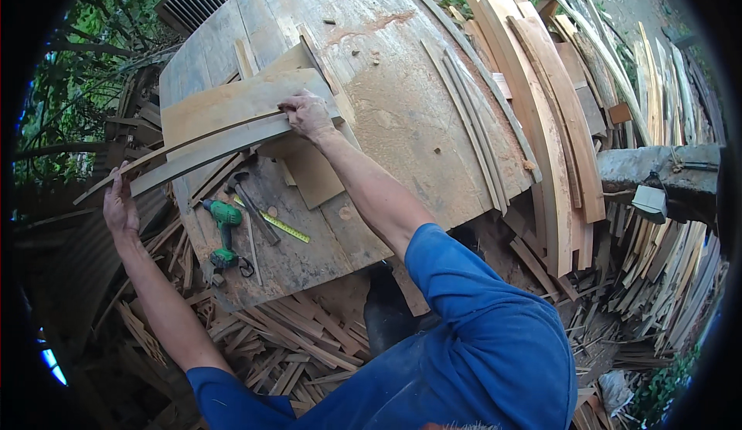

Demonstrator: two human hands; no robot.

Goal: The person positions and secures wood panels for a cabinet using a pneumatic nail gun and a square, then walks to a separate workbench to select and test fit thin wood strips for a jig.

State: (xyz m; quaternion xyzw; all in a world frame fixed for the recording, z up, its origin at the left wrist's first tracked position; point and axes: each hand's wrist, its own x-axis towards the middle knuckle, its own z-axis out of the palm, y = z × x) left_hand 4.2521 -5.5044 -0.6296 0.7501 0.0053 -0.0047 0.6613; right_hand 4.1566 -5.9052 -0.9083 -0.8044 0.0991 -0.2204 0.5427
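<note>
Two long wooden strips lie side by side across the left part of the work table: a thin darker strip (154, 154) and a paler, wider strip (209, 145). My left hand (121, 209) pinches the strips near their left end, beyond the table's edge. Closer to the middle, my right hand (311, 115) is closed around their other end, fingertips on top. Behind them rests a broad pale board (232, 105). A hammer (255, 209), a green cordless drill (224, 233) and a yellow tape measure blade (284, 227) lie below the strips.
The wooden table (410, 121) carries sawdust, small offcuts and narrow slats (468, 124) along its right side. Curved planks (553, 128) lean beyond its right edge. Scrap wood (301, 333) covers the ground below, and stacked sticks (657, 275) stand at far right.
</note>
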